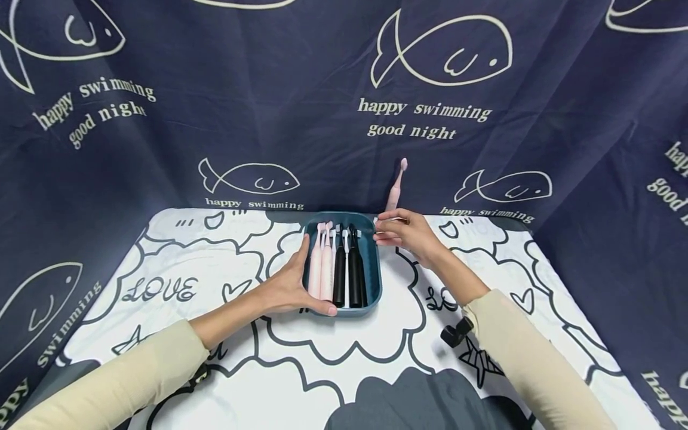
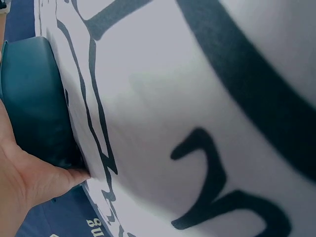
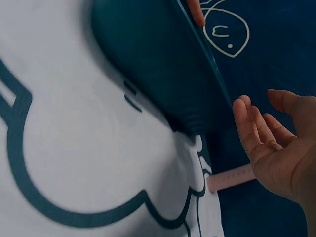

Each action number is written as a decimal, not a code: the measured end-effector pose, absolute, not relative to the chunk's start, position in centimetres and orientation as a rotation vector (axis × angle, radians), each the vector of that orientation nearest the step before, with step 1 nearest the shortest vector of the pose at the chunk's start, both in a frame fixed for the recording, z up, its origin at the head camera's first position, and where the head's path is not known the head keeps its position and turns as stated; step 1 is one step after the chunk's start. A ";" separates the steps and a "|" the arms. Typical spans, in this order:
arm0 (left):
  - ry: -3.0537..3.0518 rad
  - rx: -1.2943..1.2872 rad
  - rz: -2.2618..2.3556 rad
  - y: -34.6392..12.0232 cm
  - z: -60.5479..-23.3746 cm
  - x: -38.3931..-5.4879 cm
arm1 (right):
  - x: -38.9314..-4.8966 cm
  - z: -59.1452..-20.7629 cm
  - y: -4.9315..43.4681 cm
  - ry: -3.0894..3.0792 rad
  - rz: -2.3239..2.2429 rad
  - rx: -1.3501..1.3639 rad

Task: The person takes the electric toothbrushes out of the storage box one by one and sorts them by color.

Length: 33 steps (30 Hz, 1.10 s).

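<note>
Your left hand (image 1: 290,286) is at the left of the tray (image 1: 372,263), near the middle of the head frame. It lies spread, with its fingers along the tray's left side and its thumb reaching across the lower left corner; the left wrist frame shows it up against the outer wall, at lower left.

In the tray, the pink brushes (image 1: 326,275) lie side by side at the left, heads toward the top of the frame. The black brushes (image 1: 340,275) lie to their right, pointing the same way. Pale strips show among the black ones, too narrow to make out.

Your right hand (image 1: 411,233) is by the tray's upper right corner, thumb and fingers apart and reaching toward the rim; you cannot tell whether the fingertips touch it. Just behind that hand the lone brush (image 1: 395,194) stands upright, head up and leaning slightly right, its lower part hidden in the head frame. In the right wrist frame its lower end shows at lower right, behind your fingers.

The tray rests on the white cloth (image 1: 349,334); the navy curtain (image 1: 312,119) fills the upper frame.
</note>
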<state>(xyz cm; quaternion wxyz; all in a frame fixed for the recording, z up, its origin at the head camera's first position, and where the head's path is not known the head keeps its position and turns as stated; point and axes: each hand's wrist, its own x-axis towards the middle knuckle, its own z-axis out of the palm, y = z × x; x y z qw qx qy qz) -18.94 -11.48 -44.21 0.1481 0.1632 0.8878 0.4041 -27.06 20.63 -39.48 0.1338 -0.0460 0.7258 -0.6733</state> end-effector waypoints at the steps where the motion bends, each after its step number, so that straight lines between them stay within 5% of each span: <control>1: 2.547 0.466 1.163 -11.4 -44.1 -18.9 | -27.0 -39.3 20.5 2.080 -1.966 -0.132; 33: 2.554 0.453 1.174 -11.3 -44.4 -18.9 | -27.8 -39.7 12.1 2.047 -1.628 -0.175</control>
